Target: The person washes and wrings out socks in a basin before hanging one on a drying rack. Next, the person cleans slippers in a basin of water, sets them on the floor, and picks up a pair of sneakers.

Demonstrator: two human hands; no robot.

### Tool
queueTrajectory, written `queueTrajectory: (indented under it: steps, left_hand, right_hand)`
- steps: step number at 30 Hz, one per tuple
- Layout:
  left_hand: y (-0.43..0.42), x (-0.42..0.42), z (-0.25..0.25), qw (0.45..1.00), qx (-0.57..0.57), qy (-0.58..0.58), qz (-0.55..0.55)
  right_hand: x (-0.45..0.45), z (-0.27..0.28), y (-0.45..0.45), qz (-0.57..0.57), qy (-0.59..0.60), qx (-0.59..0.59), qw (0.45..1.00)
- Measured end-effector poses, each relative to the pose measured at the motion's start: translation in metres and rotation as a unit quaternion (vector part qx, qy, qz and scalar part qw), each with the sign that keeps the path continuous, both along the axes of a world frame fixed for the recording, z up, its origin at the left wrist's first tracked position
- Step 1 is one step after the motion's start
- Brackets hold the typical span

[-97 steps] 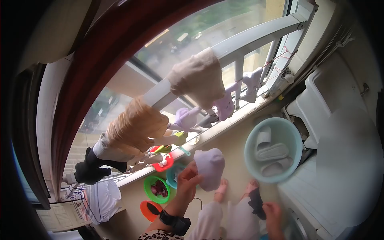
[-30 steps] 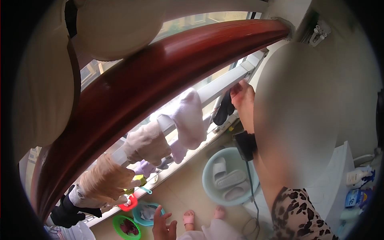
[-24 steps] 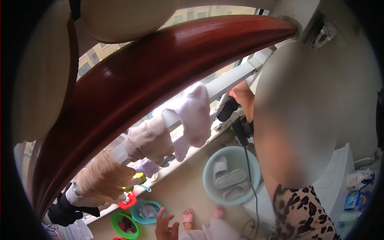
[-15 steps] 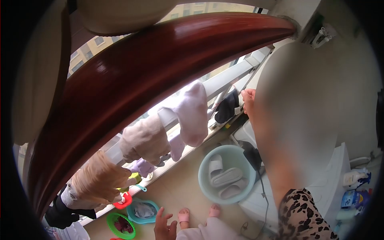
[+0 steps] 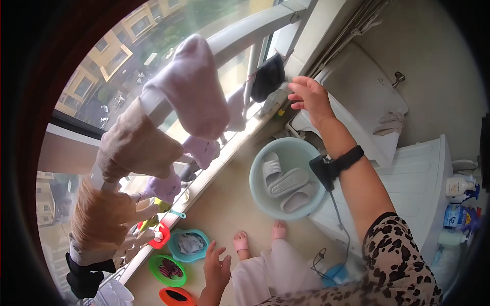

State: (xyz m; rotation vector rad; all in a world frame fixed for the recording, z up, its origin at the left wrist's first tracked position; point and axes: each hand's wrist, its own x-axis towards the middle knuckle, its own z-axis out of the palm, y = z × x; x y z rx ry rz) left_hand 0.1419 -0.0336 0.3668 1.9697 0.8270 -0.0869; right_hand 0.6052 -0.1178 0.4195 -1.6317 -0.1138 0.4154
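Note:
My right hand (image 5: 312,99) reaches forward at the upper right, fingers apart and slightly bent, with nothing visible in it. A dark sock (image 5: 268,78) hangs on the window railing (image 5: 240,33) just to its left, and a gap shows between them. My left hand (image 5: 217,268) is low in front of my body, open, its fingers loosely curled and holding nothing. Along the railing hang a pale pinkish-white sock (image 5: 196,89), a beige-grey cloth item (image 5: 138,143) and a tan cloth item (image 5: 99,209). Lilac socks (image 5: 202,150) dangle lower down, behind these.
A pale blue tub (image 5: 258,196) with slippers in it stands on the floor. Near the wall are a teal basin (image 5: 173,247) with cloth, a green basin (image 5: 153,265) and an orange basin (image 5: 168,296). A white appliance (image 5: 393,178) and bottles (image 5: 459,186) are at right.
The view has shifted; the dark red curved bar that crossed it now shows only along the left edge. My right hand's fingers have spread from a closer curl. My left hand stays low.

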Motion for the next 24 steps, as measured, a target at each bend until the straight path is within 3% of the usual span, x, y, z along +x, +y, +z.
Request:
queueTrajectory:
  steps: [3, 6, 8, 10, 13, 15, 20, 24]
  left_hand:
    - [-0.004, 0.001, -0.033, 0.998, -0.012, 0.045, -0.048]
    - [-0.011, 0.015, -0.057, 0.992, -0.054, 0.092, -0.071]
    - [-0.019, 0.030, -0.062, 0.987, -0.036, 0.107, -0.115]
    - [-0.027, 0.051, -0.071, 0.975, 0.008, 0.120, -0.189]
    - [-0.046, 0.083, -0.101, 0.967, 0.036, 0.087, -0.236]
    - [-0.059, 0.112, -0.131, 0.955, 0.079, 0.084, -0.273]
    - [-0.093, 0.220, -0.225, 0.896, 0.213, 0.129, -0.367]
    - [-0.114, 0.286, -0.318, 0.869, 0.252, 0.124, -0.408]
  right_hand:
    - [-0.057, -0.056, -0.062, 0.051, 0.046, -0.099, 0.993]
    - [-0.119, -0.162, -0.156, 0.046, 0.013, -0.267, 0.962]
    - [-0.170, -0.185, -0.200, 0.036, 0.049, -0.347, 0.936]
    - [-0.223, -0.242, -0.251, 0.050, 0.078, -0.405, 0.910]
    - [-0.269, -0.269, -0.287, 0.101, 0.096, -0.473, 0.870]
    - [-0.277, -0.292, -0.298, 0.062, 0.142, -0.443, 0.883]
    - [-0.245, -0.340, -0.287, -0.002, 0.080, -0.495, 0.865]
    - [-0.209, -0.406, -0.272, -0.076, 0.176, -0.520, 0.832]
